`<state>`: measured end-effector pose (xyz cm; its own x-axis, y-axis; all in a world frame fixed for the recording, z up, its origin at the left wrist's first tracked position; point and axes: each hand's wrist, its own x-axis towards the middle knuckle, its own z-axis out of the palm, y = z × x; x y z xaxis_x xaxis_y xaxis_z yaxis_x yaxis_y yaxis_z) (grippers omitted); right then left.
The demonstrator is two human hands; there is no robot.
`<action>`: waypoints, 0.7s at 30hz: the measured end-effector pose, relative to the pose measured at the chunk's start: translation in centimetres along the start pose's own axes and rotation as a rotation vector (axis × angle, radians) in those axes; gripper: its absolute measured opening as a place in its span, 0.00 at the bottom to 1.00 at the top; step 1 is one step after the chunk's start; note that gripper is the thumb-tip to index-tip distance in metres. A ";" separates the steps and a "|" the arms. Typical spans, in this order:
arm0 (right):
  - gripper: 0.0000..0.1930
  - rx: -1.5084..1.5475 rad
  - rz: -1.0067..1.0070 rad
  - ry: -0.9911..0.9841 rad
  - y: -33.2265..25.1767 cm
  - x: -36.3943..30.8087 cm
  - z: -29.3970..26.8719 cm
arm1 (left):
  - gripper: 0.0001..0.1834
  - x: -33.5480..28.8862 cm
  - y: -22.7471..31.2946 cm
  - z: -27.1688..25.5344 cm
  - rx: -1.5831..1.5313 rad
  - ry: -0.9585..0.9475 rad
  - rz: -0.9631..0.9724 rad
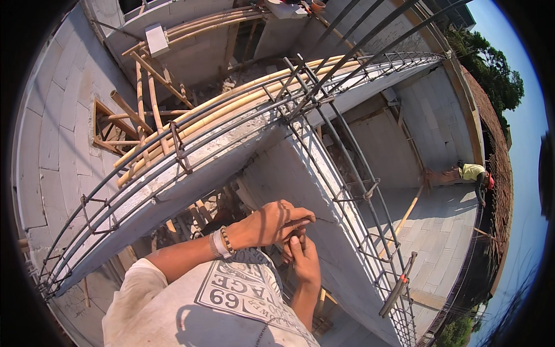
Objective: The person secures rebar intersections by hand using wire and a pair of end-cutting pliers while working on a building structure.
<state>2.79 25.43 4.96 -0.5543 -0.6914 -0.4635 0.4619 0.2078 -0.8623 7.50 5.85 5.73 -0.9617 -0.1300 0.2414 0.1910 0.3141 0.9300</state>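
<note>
My left hand (272,224) and my right hand (303,258) meet in front of my chest, above the corner between two block walls. The left reaches across from the left, a beaded bracelet (226,238) and a pale watch band (218,243) on its wrist. Its fingers curl down over the right hand's fingertips. Closed too, the right hand has its thumb raised and pressed toward the fingers. Whatever lies between the fingertips is hidden or too small to make out. Nearest to both hands is the wall top carrying a rebar cage (370,194).
A second rebar cage (179,149) runs along the curved wall beside bamboo poles (243,95). Upright bars (347,43) rise where the cages meet. A dark tool with an orange band (400,281) rests on the right cage. Another person (475,173) is at the far right wall.
</note>
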 end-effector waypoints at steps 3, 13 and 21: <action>0.17 -0.155 -0.111 0.060 -0.2 0.3 0.3 | 0.21 0.3 -0.2 0.1 0.069 0.043 0.081; 0.16 0.067 0.101 0.052 -1.2 -0.2 1.9 | 0.21 0.5 -2.8 -0.5 0.163 0.090 0.187; 0.14 0.103 -0.076 0.098 0.9 0.4 1.0 | 0.19 0.6 -4.0 -2.1 -0.004 0.250 0.106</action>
<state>3.70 24.64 4.20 -0.6532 -0.6305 -0.4193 0.4817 0.0813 -0.8726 6.61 2.59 2.76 -0.8579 -0.3249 0.3979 0.2892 0.3347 0.8968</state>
